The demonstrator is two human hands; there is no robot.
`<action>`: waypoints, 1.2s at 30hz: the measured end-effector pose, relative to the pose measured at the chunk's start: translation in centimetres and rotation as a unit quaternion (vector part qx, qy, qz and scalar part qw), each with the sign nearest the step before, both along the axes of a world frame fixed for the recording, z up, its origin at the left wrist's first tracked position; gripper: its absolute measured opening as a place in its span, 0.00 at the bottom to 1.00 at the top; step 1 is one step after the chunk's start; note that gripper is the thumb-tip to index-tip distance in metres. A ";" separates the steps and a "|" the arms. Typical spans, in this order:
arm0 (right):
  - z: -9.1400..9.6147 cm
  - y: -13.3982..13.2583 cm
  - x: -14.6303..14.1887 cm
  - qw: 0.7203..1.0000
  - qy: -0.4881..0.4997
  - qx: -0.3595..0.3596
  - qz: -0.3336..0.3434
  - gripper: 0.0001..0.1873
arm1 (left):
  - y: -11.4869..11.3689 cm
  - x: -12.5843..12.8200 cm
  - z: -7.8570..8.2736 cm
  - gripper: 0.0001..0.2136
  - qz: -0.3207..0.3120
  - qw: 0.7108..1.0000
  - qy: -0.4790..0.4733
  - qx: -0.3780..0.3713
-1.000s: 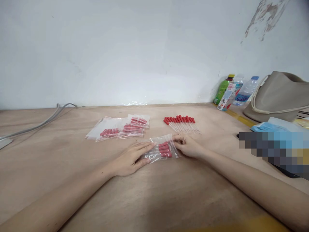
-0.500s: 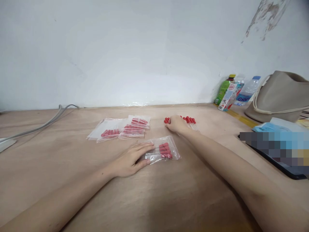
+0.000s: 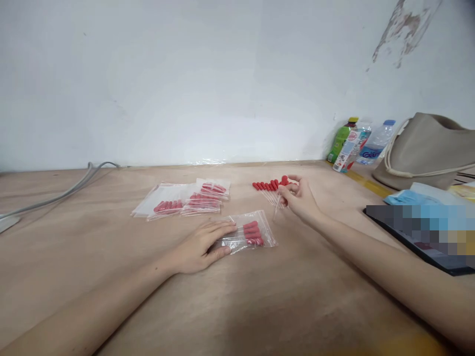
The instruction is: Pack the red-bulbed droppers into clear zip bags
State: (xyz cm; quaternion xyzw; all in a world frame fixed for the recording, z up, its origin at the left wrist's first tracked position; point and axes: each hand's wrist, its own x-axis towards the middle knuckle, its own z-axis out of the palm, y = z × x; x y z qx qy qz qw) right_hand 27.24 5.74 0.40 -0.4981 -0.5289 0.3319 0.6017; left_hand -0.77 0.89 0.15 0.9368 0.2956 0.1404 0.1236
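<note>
Where the desk's (image 3: 237, 301) right edge runs, a grey bag (image 3: 419, 148) stands, its contents hidden. Left of centre, toward the far edge, overlapping packets (image 3: 181, 197) hold red-bulbed droppers. Midway to the front edge, the left hand (image 3: 204, 243), fingers together and thumb apart, lies on a clear pouch (image 3: 241, 237) with more inside. Right of centre, the right hand (image 3: 300, 199) pinches one dropper (image 3: 276, 209) beside the loose row (image 3: 265, 186).

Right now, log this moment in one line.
left hand: on bag; right hand: holding dropper; other droppers: by right hand; other bags: beyond left hand
</note>
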 end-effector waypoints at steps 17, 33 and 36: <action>-2.0 -3.3 -1.6 0.973 0.186 -0.108 0.077 0.15 | -0.1 -0.1 -0.1 0.21 0.005 1.000 -0.002 -0.011; -2.0 -2.1 -1.6 0.941 -0.072 -0.094 0.316 0.14 | -0.1 -0.1 -0.2 0.22 0.001 1.000 0.013 -0.011; -2.0 -2.1 -1.9 0.930 -0.108 -0.074 0.345 0.16 | 0.0 0.0 -0.1 0.23 0.002 1.000 0.014 -0.009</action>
